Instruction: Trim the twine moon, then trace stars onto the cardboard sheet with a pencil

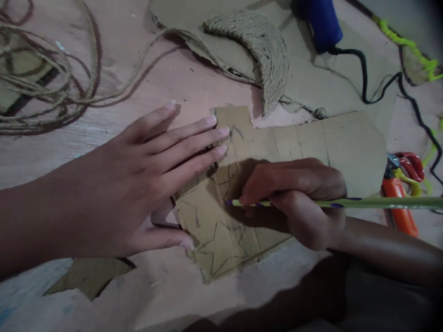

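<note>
The left hand [138, 184] is lying flat and spread, pressing down the cardboard [277, 184] — the right hand [297, 198] is gripping a pencil [346, 203], tip on the pencilled star lines.

The pencil [311, 203] is pale green with purple dots. The cardboard sheet [277, 175] is dull brown, marked with dark pencilled star outlines. Far off, the crescent [263, 50] is wound in tan twine, the glue gun [321, 20] is deep blue with a black cord [367, 78], and the scissors [403, 191] at right are orange and red.
</note>
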`<state>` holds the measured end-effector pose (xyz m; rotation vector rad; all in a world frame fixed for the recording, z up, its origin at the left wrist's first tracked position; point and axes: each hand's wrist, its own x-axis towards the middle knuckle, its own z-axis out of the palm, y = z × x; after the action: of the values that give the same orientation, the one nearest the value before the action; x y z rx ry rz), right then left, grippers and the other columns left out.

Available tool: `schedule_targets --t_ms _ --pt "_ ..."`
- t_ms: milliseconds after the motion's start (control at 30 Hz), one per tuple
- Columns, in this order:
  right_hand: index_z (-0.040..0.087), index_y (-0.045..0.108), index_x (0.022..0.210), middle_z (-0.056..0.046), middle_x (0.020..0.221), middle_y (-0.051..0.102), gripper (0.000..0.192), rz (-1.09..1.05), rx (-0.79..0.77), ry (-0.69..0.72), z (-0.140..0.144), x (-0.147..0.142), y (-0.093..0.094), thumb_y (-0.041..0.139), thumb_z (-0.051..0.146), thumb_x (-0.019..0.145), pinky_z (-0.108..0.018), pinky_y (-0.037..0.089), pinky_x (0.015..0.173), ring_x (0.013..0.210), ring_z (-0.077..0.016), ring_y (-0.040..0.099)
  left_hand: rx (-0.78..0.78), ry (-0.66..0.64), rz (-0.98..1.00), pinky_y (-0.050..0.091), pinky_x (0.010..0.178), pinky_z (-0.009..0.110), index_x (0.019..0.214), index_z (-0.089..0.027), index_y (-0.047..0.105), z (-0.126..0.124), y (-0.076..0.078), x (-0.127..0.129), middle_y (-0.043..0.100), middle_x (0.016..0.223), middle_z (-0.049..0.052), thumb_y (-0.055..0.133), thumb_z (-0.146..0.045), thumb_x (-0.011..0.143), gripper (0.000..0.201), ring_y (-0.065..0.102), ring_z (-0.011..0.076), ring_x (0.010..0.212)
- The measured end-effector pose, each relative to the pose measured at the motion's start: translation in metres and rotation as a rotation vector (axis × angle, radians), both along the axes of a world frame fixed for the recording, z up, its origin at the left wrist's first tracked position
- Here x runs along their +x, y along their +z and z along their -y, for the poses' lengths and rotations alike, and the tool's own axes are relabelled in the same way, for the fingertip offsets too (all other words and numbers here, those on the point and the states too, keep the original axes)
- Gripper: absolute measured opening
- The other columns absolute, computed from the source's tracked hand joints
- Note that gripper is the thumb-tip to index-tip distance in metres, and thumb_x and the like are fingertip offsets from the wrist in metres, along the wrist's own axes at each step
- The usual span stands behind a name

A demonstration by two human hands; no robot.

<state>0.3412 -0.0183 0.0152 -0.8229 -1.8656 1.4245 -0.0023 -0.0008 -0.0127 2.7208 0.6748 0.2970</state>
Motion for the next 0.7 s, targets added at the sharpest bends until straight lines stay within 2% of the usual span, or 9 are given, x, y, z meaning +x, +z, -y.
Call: schedule_targets --t_ms 133,267,367,467,567,700 --pt "0.025 0.086 0.096 -0.002 0.086 0.088 0.032 0.003 0.034 0.041 -0.0002 -0.0003 0.0009 0.066 0.009 0.115 -0.030 0.066 0.068 0.074 -0.0185 0.084 -0.029 0.022 0.033 0.002 0.175 0.057 0.211 -0.027 0.023 0.0015 -0.0015 0.0017 0.030 0.221 0.009 0.045 -0.095 0.127 0.110 0.043 0.0433 0.202" --pt "0.028 0.089 0.101 -0.002 0.091 0.091 0.029 0.033 0.001 -0.027 0.0004 -0.0002 0.0026 0.069 0.014 0.117 -0.033 0.068 0.069 0.076 -0.0209 0.086 -0.033 0.023 0.020 0.001 0.175 0.055 0.209 -0.021 0.029 0.0029 0.0001 0.0023 0.033 0.219 0.013 0.041 -0.092 0.130 0.107 0.042 0.0432 0.202" --pt "0.028 0.087 0.097 -0.002 0.087 0.089 0.032 0.028 0.017 0.038 -0.0002 -0.0001 0.0036 0.066 0.010 0.114 -0.032 0.067 0.064 0.073 -0.0211 0.085 0.000 0.021 0.006 -0.002 0.174 0.050 0.209 -0.022 0.028 0.0025 0.0006 0.0013 0.033 0.219 0.011 0.036 -0.097 0.128 0.110 0.041 0.0402 0.203" --pt "0.027 0.087 0.097 -0.002 0.087 0.089 0.032 0.034 -0.009 0.031 0.0000 -0.0001 0.0040 0.066 0.010 0.114 -0.030 0.065 0.062 0.072 -0.0198 0.084 0.023 0.009 -0.004 -0.001 0.175 0.050 0.209 -0.021 0.028 0.0014 0.0005 0.0002 0.030 0.220 0.010 0.038 -0.096 0.128 0.111 0.037 0.0363 0.205" --pt "0.026 0.088 0.101 -0.003 0.090 0.089 0.030 0.035 -0.015 -0.012 0.0008 0.0003 0.0034 0.067 0.015 0.118 -0.031 0.065 0.066 0.076 -0.0191 0.085 0.001 0.006 -0.008 -0.003 0.174 0.049 0.208 -0.020 0.029 0.0010 0.0007 0.0003 0.030 0.220 0.011 0.037 -0.094 0.130 0.108 0.036 0.0370 0.205" --pt "0.022 0.086 0.094 -0.002 0.086 0.088 0.030 0.004 0.017 0.041 -0.0007 -0.0010 0.0006 0.066 0.011 0.114 -0.027 0.066 0.066 0.073 -0.0164 0.084 -0.034 0.010 -0.004 -0.004 0.173 0.049 0.209 -0.021 0.028 0.0023 0.0036 0.0021 0.029 0.221 0.011 0.037 -0.094 0.130 0.108 0.033 0.0372 0.206"
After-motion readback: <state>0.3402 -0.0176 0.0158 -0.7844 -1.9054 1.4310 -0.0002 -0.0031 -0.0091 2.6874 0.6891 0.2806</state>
